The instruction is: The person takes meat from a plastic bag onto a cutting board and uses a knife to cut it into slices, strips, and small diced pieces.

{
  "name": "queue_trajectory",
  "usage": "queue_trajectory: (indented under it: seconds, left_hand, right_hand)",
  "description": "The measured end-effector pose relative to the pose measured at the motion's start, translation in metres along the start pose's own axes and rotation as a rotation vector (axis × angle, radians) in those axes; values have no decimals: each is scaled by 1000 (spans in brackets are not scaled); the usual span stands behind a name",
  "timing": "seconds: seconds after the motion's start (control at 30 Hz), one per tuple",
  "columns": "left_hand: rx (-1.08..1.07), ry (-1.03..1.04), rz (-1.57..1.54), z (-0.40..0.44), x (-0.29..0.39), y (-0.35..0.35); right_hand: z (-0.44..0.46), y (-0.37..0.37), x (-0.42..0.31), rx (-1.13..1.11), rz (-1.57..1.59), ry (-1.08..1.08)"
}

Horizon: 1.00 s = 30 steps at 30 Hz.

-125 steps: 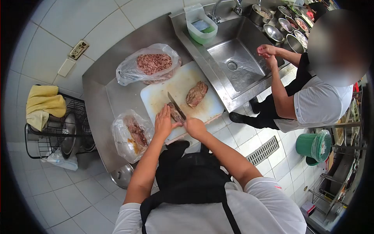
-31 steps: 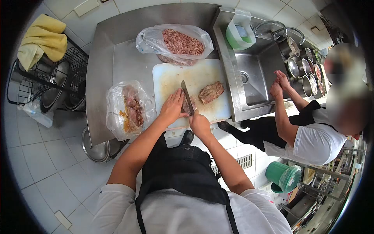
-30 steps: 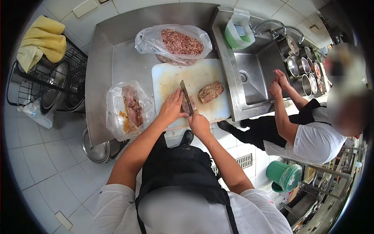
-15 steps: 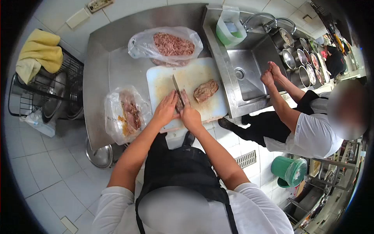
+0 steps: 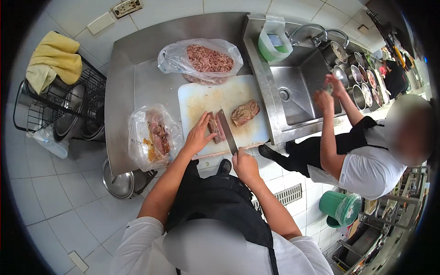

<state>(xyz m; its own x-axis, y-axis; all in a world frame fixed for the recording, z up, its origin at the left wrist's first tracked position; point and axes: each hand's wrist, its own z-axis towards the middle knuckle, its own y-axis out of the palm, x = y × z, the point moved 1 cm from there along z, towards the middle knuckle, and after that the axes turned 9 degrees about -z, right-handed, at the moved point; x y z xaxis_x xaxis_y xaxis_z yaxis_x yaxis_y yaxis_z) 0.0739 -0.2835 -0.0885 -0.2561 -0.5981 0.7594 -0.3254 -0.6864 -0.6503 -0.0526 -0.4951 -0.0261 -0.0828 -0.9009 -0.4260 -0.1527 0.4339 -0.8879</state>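
The left hand point(image 5: 197, 135) angles toward one o'clock, fingers fanned against the meat strip point(image 5: 216, 128); the right hand point(image 5: 246, 164) is clenched round the handle of the knife point(image 5: 228, 130), blade toward eleven. The strip lies on the cutting board point(image 5: 197, 98), its long axis running eleven to five.

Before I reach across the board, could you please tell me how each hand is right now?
Left hand: open, fingertips on the brown-red piece of meat.
Right hand: closed, holding the long steel knife.
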Motion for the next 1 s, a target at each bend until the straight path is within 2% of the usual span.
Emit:
queue_trajectory:
  seconds: [0.1, 0.3, 0.77, 1.0]
  left_hand:
    - [53, 60, 12, -1, 2, 1]
    - [-27, -10, 29, -1, 8, -4]
    - [-3, 36, 53, 0, 0, -2]
    - [-2, 54, 80, 1, 6, -6]
  right_hand:
    - [7, -3, -9, 23, -10, 0]
    - [18, 11, -13, 9, -34, -16]
    - [23, 15, -21, -31, -86, 8]
    - [25, 26, -23, 22, -46, -8]
